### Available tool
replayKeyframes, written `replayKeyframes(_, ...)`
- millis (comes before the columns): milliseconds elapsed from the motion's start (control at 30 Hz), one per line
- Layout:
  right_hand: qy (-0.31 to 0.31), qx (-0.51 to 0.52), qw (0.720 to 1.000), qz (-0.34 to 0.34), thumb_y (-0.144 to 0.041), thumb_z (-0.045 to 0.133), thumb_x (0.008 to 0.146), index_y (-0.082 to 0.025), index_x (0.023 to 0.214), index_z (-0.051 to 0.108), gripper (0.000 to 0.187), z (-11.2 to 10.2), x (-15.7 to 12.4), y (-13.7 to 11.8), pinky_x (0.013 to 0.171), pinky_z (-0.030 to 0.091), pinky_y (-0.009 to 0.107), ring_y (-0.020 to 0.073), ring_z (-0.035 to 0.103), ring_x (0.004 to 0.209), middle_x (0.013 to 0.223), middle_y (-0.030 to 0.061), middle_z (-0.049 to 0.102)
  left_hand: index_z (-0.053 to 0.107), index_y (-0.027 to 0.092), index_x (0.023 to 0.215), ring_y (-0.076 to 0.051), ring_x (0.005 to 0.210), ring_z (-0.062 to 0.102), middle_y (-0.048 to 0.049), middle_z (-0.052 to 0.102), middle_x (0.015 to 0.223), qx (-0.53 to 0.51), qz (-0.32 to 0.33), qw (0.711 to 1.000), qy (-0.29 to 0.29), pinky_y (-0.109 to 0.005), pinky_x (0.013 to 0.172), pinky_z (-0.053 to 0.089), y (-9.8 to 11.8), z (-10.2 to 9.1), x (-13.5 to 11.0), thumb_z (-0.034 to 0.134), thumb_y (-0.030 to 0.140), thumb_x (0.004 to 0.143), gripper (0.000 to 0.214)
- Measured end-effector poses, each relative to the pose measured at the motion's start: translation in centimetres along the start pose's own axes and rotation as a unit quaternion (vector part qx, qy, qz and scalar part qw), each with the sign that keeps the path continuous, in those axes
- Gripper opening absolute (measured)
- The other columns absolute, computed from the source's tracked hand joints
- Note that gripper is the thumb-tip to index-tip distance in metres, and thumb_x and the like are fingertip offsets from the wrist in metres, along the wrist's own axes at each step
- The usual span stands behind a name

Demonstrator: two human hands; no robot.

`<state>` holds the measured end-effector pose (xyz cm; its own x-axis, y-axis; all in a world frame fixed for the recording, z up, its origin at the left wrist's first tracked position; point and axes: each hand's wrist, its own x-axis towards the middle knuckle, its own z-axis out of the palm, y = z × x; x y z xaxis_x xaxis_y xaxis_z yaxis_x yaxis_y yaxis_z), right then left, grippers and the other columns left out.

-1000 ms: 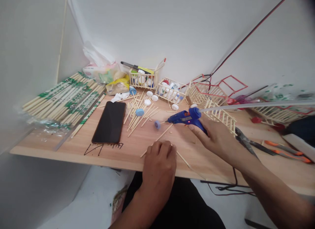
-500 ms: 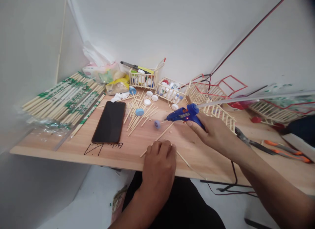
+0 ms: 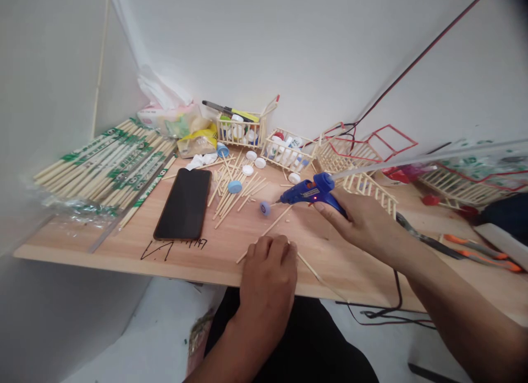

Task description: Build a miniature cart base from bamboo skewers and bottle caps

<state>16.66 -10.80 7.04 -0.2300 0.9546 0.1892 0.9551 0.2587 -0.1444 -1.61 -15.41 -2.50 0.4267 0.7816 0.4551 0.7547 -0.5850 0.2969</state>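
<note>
My right hand (image 3: 363,221) is wrapped round the handle of a blue hot glue gun (image 3: 307,192), its small light glowing red and a long clear glue stick (image 3: 379,164) coming out of the back. The nozzle points left, close to a purple bottle cap (image 3: 264,208) on the table. My left hand (image 3: 270,273) rests at the front edge with fingers curled down over thin wooden sticks. One stick (image 3: 277,220) runs up from under it toward the nozzle; another stick (image 3: 309,266) leads off to the right. The fingertips are hidden.
A phone (image 3: 183,204) and packed chopsticks (image 3: 111,166) lie to the left. Loose sticks and caps (image 3: 235,187) are spread mid-table. Behind stand small stick baskets (image 3: 289,152), some filled with caps. Pliers (image 3: 429,240) lie right, near a black cable (image 3: 398,289).
Almost nothing differs. The whole view has shifted very slightly; both hands keep their positions, the right still round the glue gun and the left still down over the sticks.
</note>
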Motion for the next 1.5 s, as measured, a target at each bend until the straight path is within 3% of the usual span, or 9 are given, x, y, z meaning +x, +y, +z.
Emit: replayKeyframes(1500, -0.002, -0.029, 0.999, 0.019, -0.044, 0.040, 0.093, -0.021, 0.080, 0.051, 0.029, -0.10, -0.65, 0.02, 0.056, 0.034, 0.029, 0.0188, 0.054, 0.059, 0.069, 0.0050, 0.061, 0.062, 0.019, 0.109, -0.021, 0.090, 0.052, -0.0047, 0.062, 0.105, -0.016, -0.008, 1.000, 0.006, -0.038, 0.071, 0.044, 0.09, -0.13, 0.09, 0.054, 0.017, 0.088, 0.023)
